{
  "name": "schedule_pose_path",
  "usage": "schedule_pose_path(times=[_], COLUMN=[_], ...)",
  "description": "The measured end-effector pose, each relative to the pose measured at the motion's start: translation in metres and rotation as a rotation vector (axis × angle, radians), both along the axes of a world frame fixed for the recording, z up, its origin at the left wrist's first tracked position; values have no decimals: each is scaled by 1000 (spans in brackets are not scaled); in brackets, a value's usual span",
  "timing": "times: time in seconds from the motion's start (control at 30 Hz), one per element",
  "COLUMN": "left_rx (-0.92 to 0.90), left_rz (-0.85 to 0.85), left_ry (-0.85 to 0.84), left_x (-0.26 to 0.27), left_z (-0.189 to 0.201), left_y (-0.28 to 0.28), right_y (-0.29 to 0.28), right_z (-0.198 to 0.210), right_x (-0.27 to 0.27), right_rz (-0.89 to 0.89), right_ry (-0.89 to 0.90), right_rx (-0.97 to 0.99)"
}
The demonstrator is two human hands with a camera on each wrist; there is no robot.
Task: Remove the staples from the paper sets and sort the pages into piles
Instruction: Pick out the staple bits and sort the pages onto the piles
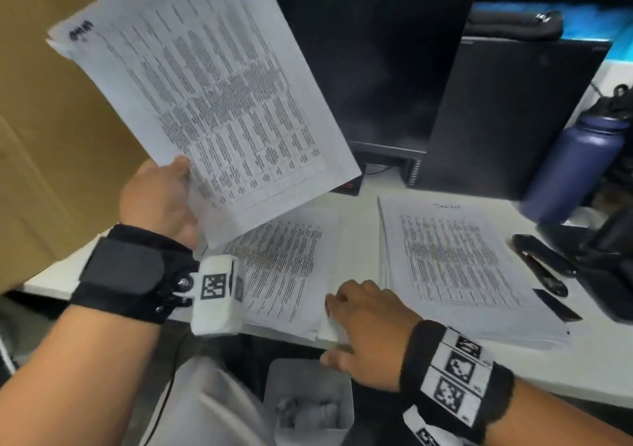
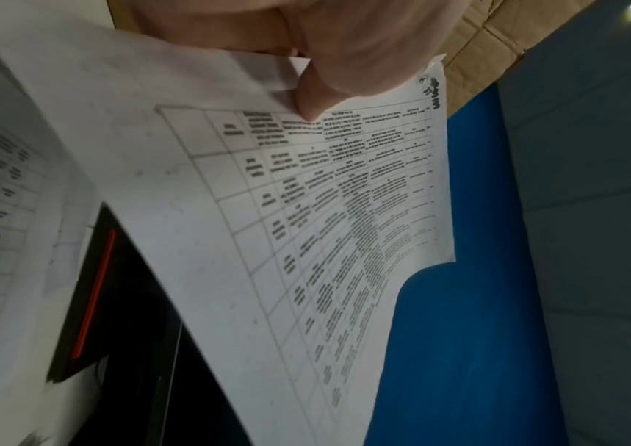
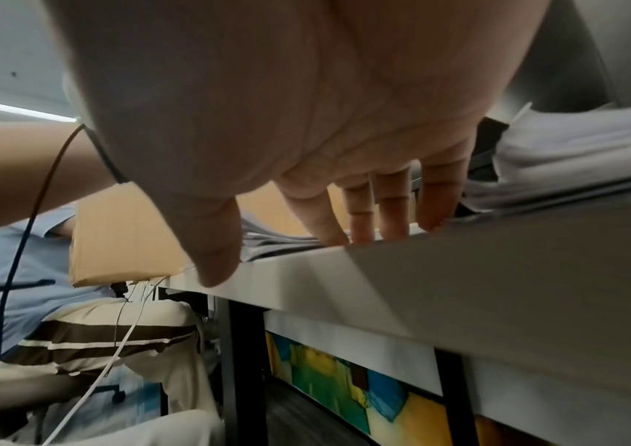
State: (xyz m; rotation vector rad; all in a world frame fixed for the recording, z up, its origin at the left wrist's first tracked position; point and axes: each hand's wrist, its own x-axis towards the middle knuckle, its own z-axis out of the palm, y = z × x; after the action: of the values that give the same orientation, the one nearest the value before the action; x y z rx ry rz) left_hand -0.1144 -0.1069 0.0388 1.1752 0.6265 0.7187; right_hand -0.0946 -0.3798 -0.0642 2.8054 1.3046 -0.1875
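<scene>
The left hand (image 1: 161, 202), at centre left of the head view, pinches a paper set (image 1: 202, 92) by its lower corner and holds it up, tilted, so it fills the upper left of the frame; the left wrist view shows the thumb (image 2: 313, 96) pressed on the printed table near the sheet's edge. A dark scribble marks the set's top left corner. The right hand (image 1: 363, 322), at lower centre, rests with spread fingers (image 3: 394, 211) on the desk (image 1: 356, 240) edge, holding nothing, its fingertips touching the desk between two piles. The left pile (image 1: 284, 267) lies under the raised set; the right pile (image 1: 459, 267) lies just right of the hand. A dark tool (image 1: 541, 260) and a blue bottle (image 1: 575, 168) sit at right, a grey bin (image 1: 308, 401) below the desk edge.
</scene>
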Motion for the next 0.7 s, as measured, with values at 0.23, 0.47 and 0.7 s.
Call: schedule_pose_path(times=[0.23,0.47,0.7], left_rx=[-4,27,48], left_rz=[-65,-124,-171], left_ry=[-106,-102,-93], left_x=[3,3,0], left_z=[-5,-6,-4], left_y=[-13,-15,-22], right_y=[-24,-25,18], right_z=[-39,-59,-136], right_x=[-15,-46,-14], right_rz=[103,302,47], right_ry=[-233,-27,314], right_rx=[176,287,-127])
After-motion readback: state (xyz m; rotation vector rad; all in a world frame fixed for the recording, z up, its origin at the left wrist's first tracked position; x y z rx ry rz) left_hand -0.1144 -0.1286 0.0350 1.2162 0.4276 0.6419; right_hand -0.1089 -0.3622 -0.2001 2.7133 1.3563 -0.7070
